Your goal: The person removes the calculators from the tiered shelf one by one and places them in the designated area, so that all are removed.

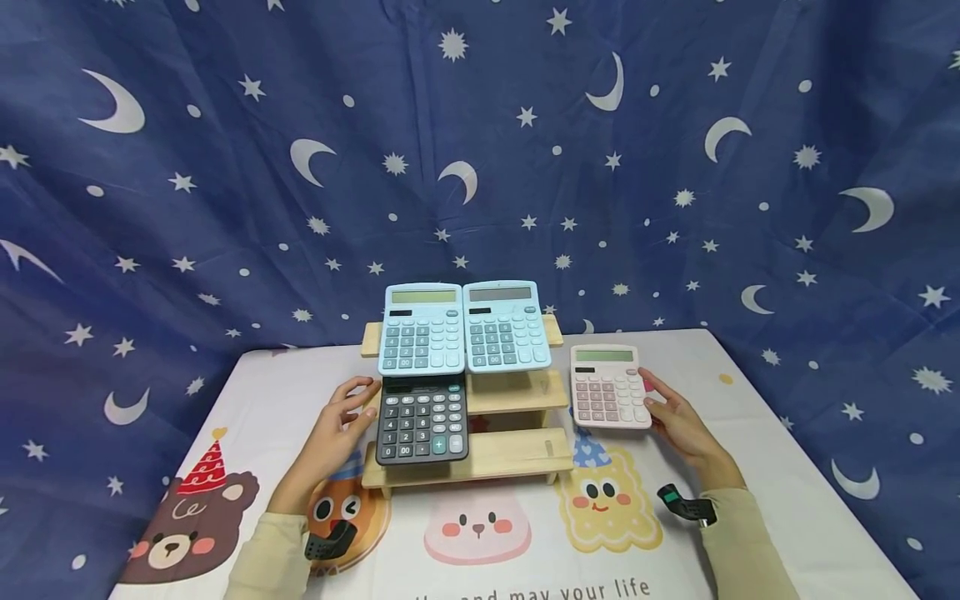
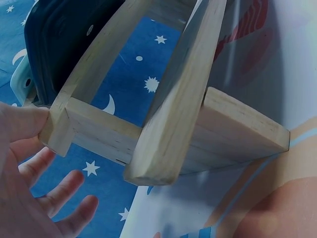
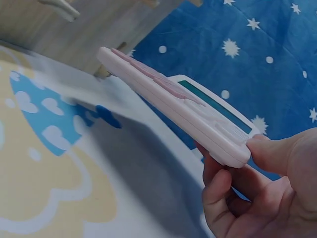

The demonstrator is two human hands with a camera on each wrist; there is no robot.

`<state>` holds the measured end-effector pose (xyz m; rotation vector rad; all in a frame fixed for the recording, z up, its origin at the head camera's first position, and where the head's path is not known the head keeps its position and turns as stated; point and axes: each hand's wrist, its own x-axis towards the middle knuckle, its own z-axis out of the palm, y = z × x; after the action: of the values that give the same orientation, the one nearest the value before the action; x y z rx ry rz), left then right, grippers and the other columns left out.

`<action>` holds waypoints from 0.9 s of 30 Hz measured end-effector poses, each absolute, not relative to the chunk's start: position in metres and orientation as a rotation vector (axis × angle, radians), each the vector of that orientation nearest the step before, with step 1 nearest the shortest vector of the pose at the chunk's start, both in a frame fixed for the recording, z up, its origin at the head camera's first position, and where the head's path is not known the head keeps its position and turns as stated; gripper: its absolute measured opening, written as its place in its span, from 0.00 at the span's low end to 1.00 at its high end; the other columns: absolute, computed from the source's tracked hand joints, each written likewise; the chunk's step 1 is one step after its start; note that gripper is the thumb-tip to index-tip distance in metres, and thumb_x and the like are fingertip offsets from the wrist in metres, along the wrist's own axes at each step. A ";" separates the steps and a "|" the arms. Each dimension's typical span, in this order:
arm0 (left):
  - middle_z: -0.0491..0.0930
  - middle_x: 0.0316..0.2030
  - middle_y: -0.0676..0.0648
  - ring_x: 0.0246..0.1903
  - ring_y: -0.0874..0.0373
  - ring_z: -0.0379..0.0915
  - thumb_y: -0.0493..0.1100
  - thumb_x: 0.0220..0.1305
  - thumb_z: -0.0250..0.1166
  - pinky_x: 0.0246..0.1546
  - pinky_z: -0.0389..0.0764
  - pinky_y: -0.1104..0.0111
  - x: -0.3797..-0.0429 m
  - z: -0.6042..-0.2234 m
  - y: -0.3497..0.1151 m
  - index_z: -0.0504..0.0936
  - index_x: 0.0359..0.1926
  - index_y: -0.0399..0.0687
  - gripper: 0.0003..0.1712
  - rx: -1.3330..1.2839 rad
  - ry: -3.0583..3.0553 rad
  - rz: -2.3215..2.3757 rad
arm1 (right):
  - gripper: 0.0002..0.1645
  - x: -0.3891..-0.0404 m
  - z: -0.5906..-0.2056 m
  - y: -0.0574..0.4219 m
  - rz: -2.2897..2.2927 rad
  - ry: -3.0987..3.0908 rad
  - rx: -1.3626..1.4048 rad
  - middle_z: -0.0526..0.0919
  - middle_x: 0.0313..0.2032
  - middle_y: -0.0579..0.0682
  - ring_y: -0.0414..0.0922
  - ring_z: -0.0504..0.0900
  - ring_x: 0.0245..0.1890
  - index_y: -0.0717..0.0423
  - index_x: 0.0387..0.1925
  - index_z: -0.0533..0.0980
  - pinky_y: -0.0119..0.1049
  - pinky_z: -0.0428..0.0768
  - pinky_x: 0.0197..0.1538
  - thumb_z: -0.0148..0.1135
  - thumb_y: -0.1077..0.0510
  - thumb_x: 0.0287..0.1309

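Note:
My right hand [image 1: 678,421] holds a pink calculator [image 1: 609,390] by its right edge, the thumb on the front and fingers curled behind. In the right wrist view the calculator [image 3: 173,106] is tilted, its shadow on the cloth below. At the left of a wooden tiered rack [image 1: 517,454], my left hand [image 1: 333,433] has its thumb at the end of a slat [image 2: 58,126], other fingers spread beside it. A black calculator [image 1: 422,421] leans on the rack's lower part. Above it stand two light blue calculators, one left [image 1: 422,329] and one right [image 1: 507,327].
A white tablecloth [image 1: 480,575] printed with cartoon figures covers the table. Behind it hangs a dark blue curtain [image 1: 525,208] with moons and stars. The bare right part of the rack's lower tier [image 1: 517,450] lies beside the black calculator.

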<state>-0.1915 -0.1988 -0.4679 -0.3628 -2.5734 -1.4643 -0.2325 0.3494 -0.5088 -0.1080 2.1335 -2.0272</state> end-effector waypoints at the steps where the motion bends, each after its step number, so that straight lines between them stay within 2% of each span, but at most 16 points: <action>1: 0.63 0.71 0.33 0.71 0.35 0.59 0.37 0.74 0.57 0.55 0.72 0.52 -0.192 -0.468 -0.199 0.69 0.69 0.31 0.26 -0.362 -2.579 -1.466 | 0.38 -0.234 -0.510 0.347 -2.026 2.136 -0.100 0.60 0.74 0.53 0.23 0.78 0.52 0.50 0.82 0.42 0.24 0.80 0.51 0.44 0.59 0.79; 5: 0.62 0.71 0.33 0.71 0.34 0.58 0.38 0.74 0.57 0.55 0.72 0.53 -0.191 -0.467 -0.199 0.69 0.69 0.31 0.26 -0.348 -2.587 -1.485 | 0.37 -0.237 -0.512 0.339 -2.007 2.164 -0.068 0.47 0.79 0.65 0.21 0.77 0.51 0.51 0.81 0.41 0.23 0.79 0.51 0.40 0.62 0.79; 8: 0.63 0.71 0.34 0.72 0.35 0.58 0.38 0.75 0.57 0.56 0.72 0.53 -0.191 -0.468 -0.199 0.70 0.69 0.32 0.26 -0.340 -2.583 -1.490 | 0.36 -0.239 -0.514 0.333 -1.981 2.193 -0.052 0.44 0.80 0.65 0.19 0.76 0.50 0.50 0.81 0.43 0.22 0.78 0.52 0.39 0.61 0.80; 12: 0.63 0.71 0.35 0.72 0.35 0.58 0.38 0.75 0.57 0.56 0.71 0.52 -0.190 -0.470 -0.199 0.70 0.69 0.34 0.26 -0.345 -2.579 -1.499 | 0.34 -0.238 -0.517 0.327 -1.954 2.205 -0.033 0.45 0.80 0.63 0.20 0.76 0.51 0.49 0.81 0.45 0.21 0.78 0.53 0.38 0.60 0.80; 19: 0.63 0.71 0.36 0.72 0.36 0.58 0.37 0.75 0.56 0.56 0.70 0.50 -0.190 -0.470 -0.199 0.71 0.70 0.35 0.25 -0.337 -2.591 -1.496 | 0.34 -0.237 -0.522 0.320 -1.887 2.247 0.036 0.52 0.79 0.60 0.21 0.75 0.51 0.46 0.81 0.48 0.21 0.77 0.52 0.40 0.56 0.80; 22: 0.63 0.71 0.36 0.72 0.36 0.58 0.37 0.75 0.56 0.57 0.70 0.49 -0.190 -0.470 -0.199 0.70 0.70 0.35 0.26 -0.340 -2.590 -1.487 | 0.34 -0.238 -0.521 0.318 -1.909 2.249 0.049 0.57 0.76 0.60 0.24 0.76 0.46 0.46 0.81 0.48 0.22 0.77 0.48 0.41 0.56 0.80; 24: 0.63 0.71 0.36 0.72 0.36 0.58 0.38 0.75 0.56 0.57 0.70 0.49 -0.191 -0.469 -0.199 0.71 0.69 0.34 0.26 -0.350 -2.582 -1.483 | 0.34 -0.238 -0.520 0.315 -1.926 2.265 0.073 0.67 0.70 0.57 0.26 0.77 0.40 0.48 0.81 0.49 0.23 0.77 0.42 0.42 0.56 0.80; 27: 0.64 0.71 0.35 0.71 0.36 0.59 0.38 0.74 0.57 0.56 0.70 0.49 -0.191 -0.470 -0.199 0.71 0.69 0.33 0.26 -0.362 -2.573 -1.471 | 0.34 -0.240 -0.520 0.312 -1.949 2.304 0.162 0.77 0.55 0.45 0.29 0.76 0.33 0.50 0.80 0.52 0.25 0.75 0.36 0.44 0.57 0.79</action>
<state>-0.1913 -0.1995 -0.4699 -0.3619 -2.5728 -1.4710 -0.2405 0.3120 -0.5200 0.1619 2.3041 -1.9488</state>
